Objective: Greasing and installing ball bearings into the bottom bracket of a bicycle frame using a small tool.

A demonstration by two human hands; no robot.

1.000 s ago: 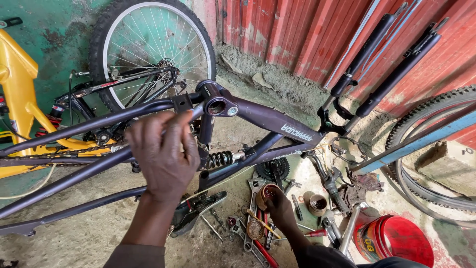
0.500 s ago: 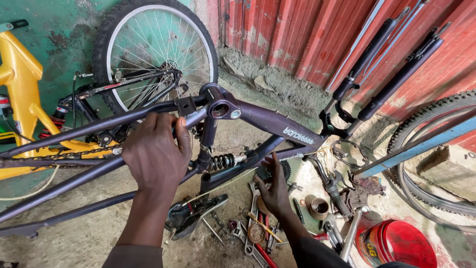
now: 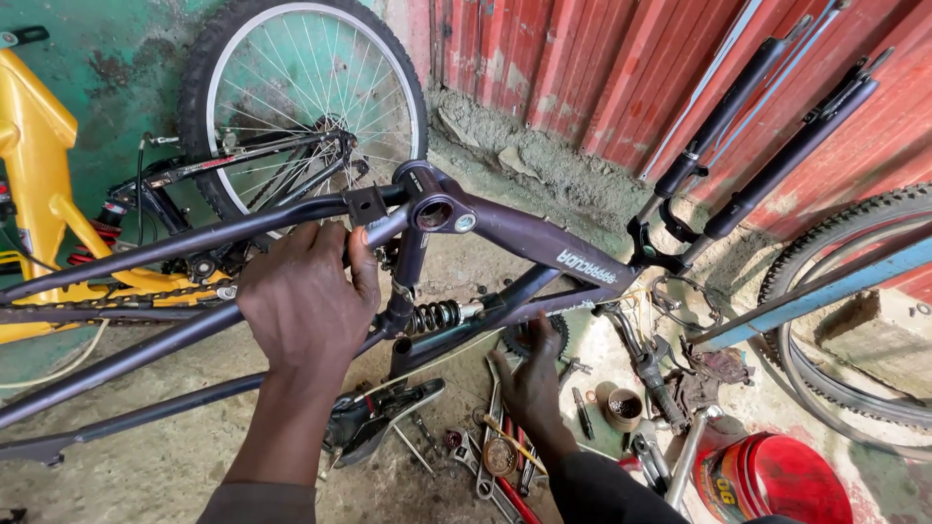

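A dark purple bicycle frame point(image 3: 544, 241) lies upside down across the middle, its bottom bracket shell point(image 3: 432, 212) facing up. My left hand point(image 3: 306, 301) grips the rear stay tube of the frame, just left of the bracket. Below it a coil shock spring point(image 3: 435, 315) shows. My right hand point(image 3: 532, 383) reaches under the down tube near a black sprocket point(image 3: 539, 335); its fingers are partly hidden, so whether it holds anything is unclear. Loose wrenches point(image 3: 490, 456) lie on the ground beneath it.
A yellow bicycle frame point(image 3: 39, 165) and a spoked wheel point(image 3: 306, 97) stand at the left by a green wall. A black suspension fork point(image 3: 757, 126) leans on red metal sheeting. A red tin point(image 3: 777, 480), a bicycle saddle point(image 3: 374, 422) and another tyre point(image 3: 854, 320) are on the ground.
My right hand has risen from the tools on the ground toward the underside of the frame. My left hand has stayed on the frame tube.
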